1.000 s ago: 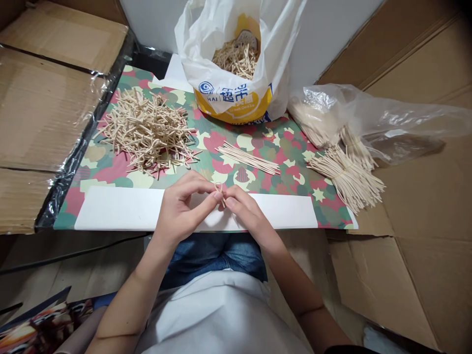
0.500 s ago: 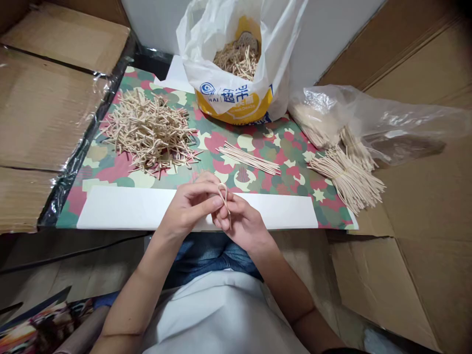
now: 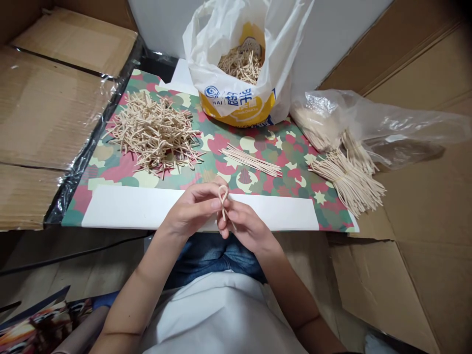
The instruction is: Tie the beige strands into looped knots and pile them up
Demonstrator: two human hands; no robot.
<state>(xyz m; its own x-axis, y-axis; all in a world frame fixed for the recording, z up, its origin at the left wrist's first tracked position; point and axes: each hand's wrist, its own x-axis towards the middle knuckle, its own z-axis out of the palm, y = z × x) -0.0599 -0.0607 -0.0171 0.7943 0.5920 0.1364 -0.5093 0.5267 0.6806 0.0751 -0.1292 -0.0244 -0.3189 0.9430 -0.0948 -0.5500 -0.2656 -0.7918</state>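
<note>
In the head view, a thin pale reed-like strand (image 3: pixel 223 192) is bent into an upright loop with its ends crossed below. My left hand (image 3: pixel 195 206) pinches the loop from the left side, thumb and fingers closed on it. From the right, my right hand (image 3: pixel 248 225) grips the lower part near the crossing. Both hands are over the white strip (image 3: pixel 121 206) at the table's front edge. Just beyond them lies a small row of straight strands (image 3: pixel 252 160). To the far left is a heap of short bent and knotted strands (image 3: pixel 153 130).
A white and yellow plastic bag (image 3: pixel 239 105) holding more strands stands at the back. Tied bundles of strands (image 3: pixel 348 179) lie at the right beside a clear plastic bag (image 3: pixel 391 123). Cardboard (image 3: pixel 70 98) flanks the left side, and more cardboard (image 3: pixel 427 187) the right.
The loop has become rounder, and the strand's ends now cross and spread apart below it. My right fingers have shifted slightly lower. The whole view has moved a little.
</note>
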